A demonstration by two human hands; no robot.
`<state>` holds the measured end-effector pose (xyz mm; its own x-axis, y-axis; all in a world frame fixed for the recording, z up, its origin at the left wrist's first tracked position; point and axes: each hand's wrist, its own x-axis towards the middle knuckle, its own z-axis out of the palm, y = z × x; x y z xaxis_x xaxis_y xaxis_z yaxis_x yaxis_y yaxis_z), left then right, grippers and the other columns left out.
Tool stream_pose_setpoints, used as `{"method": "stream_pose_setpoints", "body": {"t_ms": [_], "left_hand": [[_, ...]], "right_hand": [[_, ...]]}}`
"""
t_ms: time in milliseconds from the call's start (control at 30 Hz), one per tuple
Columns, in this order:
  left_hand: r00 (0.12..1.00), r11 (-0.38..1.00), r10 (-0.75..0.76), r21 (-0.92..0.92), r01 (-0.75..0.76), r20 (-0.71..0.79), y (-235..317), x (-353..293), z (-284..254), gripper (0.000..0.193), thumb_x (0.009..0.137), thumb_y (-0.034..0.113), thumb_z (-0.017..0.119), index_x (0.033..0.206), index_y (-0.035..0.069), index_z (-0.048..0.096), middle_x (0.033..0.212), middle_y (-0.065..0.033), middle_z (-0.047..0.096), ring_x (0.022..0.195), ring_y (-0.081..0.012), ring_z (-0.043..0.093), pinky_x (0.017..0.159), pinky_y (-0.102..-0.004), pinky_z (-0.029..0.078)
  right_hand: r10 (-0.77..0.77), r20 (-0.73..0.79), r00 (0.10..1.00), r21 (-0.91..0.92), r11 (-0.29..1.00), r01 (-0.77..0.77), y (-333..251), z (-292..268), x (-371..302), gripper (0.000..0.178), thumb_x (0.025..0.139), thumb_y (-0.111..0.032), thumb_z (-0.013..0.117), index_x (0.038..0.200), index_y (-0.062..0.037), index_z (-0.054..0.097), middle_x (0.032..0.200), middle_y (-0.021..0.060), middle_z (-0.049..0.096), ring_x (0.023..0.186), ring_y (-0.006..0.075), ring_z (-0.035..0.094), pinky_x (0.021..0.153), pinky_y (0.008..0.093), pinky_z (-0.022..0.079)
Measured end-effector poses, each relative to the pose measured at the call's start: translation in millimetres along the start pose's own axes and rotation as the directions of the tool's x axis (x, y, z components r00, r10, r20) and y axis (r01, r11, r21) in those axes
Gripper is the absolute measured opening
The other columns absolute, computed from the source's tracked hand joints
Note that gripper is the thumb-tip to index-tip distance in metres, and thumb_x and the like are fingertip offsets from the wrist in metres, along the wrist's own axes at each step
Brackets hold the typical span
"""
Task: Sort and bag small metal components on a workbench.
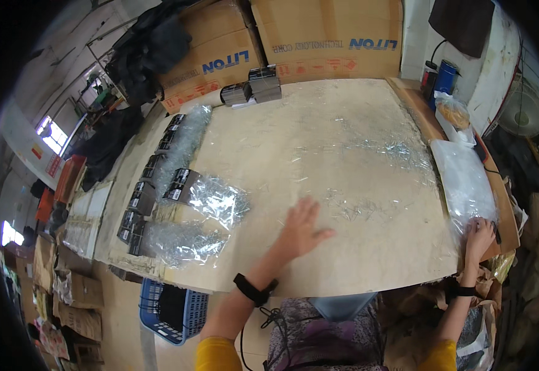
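My left hand (303, 230) hovers over or rests on the pale wooden tabletop (343, 260), fingers spread and slightly blurred, holding nothing. At the right edge, my right hand (481, 238) has its fingers curled on the lower end of a stack of clear plastic bags (465, 179). Its fingertips are partly hidden. Loose clear plastic slivers (368, 207) are scattered beyond my left hand. To its left are heaps of clear plastic pieces (217, 201), beside a dark box with a white label (181, 184).
Several small dark boxes (141, 196) line the table's left side, and more dark boxes (264, 85) stand at the back. Large cardboard cartons (331, 37) wall off the far edge. A blue can (445, 77) sits back right; a blue basket (179, 315) is below, left.
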<state>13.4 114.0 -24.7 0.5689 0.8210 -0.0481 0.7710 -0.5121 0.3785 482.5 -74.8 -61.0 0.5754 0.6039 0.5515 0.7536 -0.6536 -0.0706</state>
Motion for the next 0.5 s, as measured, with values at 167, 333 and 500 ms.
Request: {"method": "stream_pose_setpoints", "body": {"t_ms": [167, 333, 500], "left_hand": [[0.958, 0.951, 0.285, -0.129, -0.280, 0.020, 34, -29, 5, 0.088, 0.086, 0.059, 0.050, 0.144, -0.001, 0.023, 0.151, -0.0277, 0.008, 0.142, -0.0388, 0.007, 0.112, -0.0520, 0.010], [0.998, 0.994, 0.011, 0.107, -0.004, -0.065, 27, -92, -11, 0.087, 0.085, 0.054, 0.056, 0.142, -0.004, 0.025, 0.150, -0.0289, 0.012, 0.141, -0.0396, 0.009, 0.113, -0.0494, 0.011], [0.965, 0.978, -0.208, -0.007, 0.210, -0.160, -13, -133, -19, 0.083, 0.085, 0.046, 0.061, 0.141, -0.005, 0.027, 0.149, -0.0277, 0.017, 0.141, -0.0380, 0.012, 0.113, -0.0522, 0.010]], "right_hand": [[0.202, 0.038, 0.979, 0.221, 0.954, -0.205, 1, 2, 8, 0.024, 0.084, -0.018, 0.063, 0.100, 0.0000, 0.062, 0.099, 0.0167, 0.059, 0.091, 0.0327, 0.057, 0.081, 0.0417, 0.043], [0.025, -0.099, 0.995, -0.058, 0.998, -0.031, 23, 17, 12, 0.019, 0.082, -0.014, 0.062, 0.095, -0.0015, 0.066, 0.103, 0.0139, 0.060, 0.099, 0.0329, 0.057, 0.084, 0.0419, 0.041], [0.021, -0.062, 0.998, -0.028, 0.999, -0.023, 20, 4, 10, 0.022, 0.081, -0.013, 0.062, 0.100, -0.0041, 0.066, 0.108, 0.0108, 0.059, 0.105, 0.0293, 0.053, 0.088, 0.0416, 0.038]]}}
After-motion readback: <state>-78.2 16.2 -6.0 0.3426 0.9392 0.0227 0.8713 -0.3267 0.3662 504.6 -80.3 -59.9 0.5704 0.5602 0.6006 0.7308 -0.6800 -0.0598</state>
